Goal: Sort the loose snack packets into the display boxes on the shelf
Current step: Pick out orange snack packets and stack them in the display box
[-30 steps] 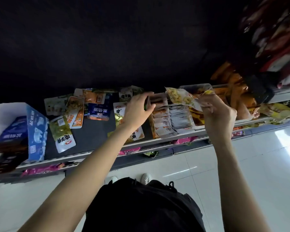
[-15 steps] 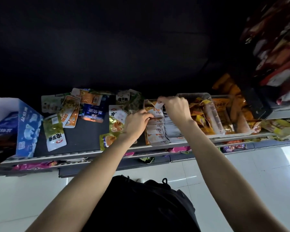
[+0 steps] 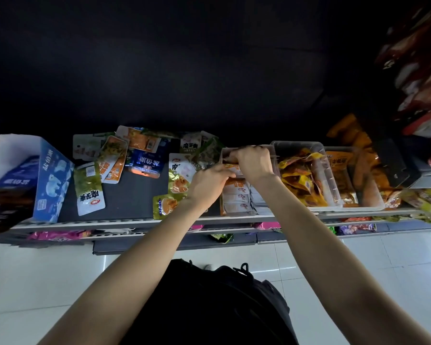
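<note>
Hands deep in a display box: my right hand (image 3: 254, 161) is curled down over the back of the open-topped display box (image 3: 225, 153) of orange-and-white packets (image 3: 237, 195), and my left hand (image 3: 208, 185) is pinched at the row's top edge just beside it. What exactly either set of fingers holds is hidden by my knuckles; I judge they are seating a packet into the row, but I cannot tell for sure.

That box reads as nearly full, its packets standing in a neat file toward the shelf's front rail (image 3: 110, 224). To its right, a clear tub (image 3: 296, 145) holds a heap of yellow packets (image 3: 301, 180), and a second tub (image 3: 378, 206) beyond it carries orange ones.

Plenty is left, by my reckoning. Loose packets still lie flat on the dark shelf to my left: a green-and-white packet (image 3: 88, 190), a dark blue packet (image 3: 146, 161), a gold packet (image 3: 164, 204) at the rail, and several more overlapping toward the back. A blue carton (image 3: 51, 180) stands at the far left.
</note>
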`<action>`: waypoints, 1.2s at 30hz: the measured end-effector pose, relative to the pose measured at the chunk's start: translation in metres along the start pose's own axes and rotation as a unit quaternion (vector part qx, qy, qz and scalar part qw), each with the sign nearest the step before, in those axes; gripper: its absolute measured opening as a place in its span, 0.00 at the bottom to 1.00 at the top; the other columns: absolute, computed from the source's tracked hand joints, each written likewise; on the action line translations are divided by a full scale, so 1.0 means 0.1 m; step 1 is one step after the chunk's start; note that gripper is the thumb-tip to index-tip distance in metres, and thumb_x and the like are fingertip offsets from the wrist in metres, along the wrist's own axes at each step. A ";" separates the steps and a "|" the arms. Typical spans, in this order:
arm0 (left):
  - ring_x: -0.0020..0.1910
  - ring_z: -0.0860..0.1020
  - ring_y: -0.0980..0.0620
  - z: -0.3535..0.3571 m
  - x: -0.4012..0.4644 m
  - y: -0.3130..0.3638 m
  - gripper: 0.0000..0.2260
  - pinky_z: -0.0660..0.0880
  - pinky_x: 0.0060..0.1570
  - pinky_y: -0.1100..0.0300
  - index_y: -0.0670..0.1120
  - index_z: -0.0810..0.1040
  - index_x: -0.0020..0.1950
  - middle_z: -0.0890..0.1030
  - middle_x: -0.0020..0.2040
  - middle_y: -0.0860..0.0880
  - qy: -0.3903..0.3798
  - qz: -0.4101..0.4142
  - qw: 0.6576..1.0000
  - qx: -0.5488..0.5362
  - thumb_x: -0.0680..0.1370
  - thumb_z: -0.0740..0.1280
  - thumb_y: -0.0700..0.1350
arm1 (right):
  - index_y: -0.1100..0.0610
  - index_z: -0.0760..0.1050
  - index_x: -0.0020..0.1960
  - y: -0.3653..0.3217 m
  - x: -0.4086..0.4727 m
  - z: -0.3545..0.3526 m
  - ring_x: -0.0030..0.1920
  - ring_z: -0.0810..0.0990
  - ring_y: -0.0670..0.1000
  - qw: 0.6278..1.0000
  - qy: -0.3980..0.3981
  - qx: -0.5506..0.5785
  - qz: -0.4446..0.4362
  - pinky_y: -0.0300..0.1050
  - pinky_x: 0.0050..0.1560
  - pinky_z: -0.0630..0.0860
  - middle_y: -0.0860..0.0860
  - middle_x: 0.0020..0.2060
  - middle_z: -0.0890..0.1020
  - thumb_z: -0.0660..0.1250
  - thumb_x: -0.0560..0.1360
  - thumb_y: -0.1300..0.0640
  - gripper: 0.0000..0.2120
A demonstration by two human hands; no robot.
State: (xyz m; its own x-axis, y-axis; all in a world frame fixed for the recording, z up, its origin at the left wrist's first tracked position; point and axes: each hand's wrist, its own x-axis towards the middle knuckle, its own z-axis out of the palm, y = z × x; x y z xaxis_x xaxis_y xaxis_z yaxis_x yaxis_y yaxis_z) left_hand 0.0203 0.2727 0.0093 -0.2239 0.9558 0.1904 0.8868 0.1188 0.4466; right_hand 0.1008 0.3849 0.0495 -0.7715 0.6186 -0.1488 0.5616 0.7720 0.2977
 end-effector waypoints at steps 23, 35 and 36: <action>0.39 0.76 0.59 -0.60 -0.88 -0.64 0.08 0.71 0.40 0.66 0.47 0.79 0.50 0.80 0.40 0.54 0.208 -0.134 0.965 -0.082 0.77 0.62 0.49 | 0.58 0.81 0.53 -0.88 -0.86 -0.25 0.33 0.80 0.50 0.861 0.330 0.381 -0.066 0.39 0.32 0.74 0.51 0.36 0.83 0.65 0.71 0.69 0.13; 0.58 0.74 0.43 -0.70 -1.79 -2.22 0.19 0.73 0.53 0.51 0.45 0.70 0.66 0.74 0.62 0.44 -0.037 -0.384 0.922 0.037 0.76 0.65 0.48 | 0.54 0.74 0.65 -2.43 0.31 0.10 0.62 0.75 0.53 0.930 0.049 0.288 -0.223 0.51 0.54 0.78 0.51 0.62 0.77 0.60 0.77 0.63 0.17; 0.59 0.73 0.44 -0.68 -1.77 -2.29 0.20 0.73 0.54 0.51 0.46 0.68 0.68 0.73 0.63 0.45 -0.053 -0.376 0.924 0.049 0.77 0.64 0.49 | 0.55 0.72 0.67 -2.55 0.46 0.13 0.66 0.71 0.53 0.936 0.033 0.262 -0.232 0.52 0.58 0.75 0.51 0.66 0.73 0.59 0.78 0.62 0.19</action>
State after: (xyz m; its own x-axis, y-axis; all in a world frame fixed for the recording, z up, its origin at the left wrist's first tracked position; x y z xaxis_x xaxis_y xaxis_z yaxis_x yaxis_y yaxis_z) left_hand -0.1701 0.0580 -0.0674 -0.7550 0.6139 -0.2303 0.5310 0.7785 0.3346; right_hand -0.0738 0.2183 -0.0453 -0.9757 0.2022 -0.0844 0.2182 0.9316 -0.2907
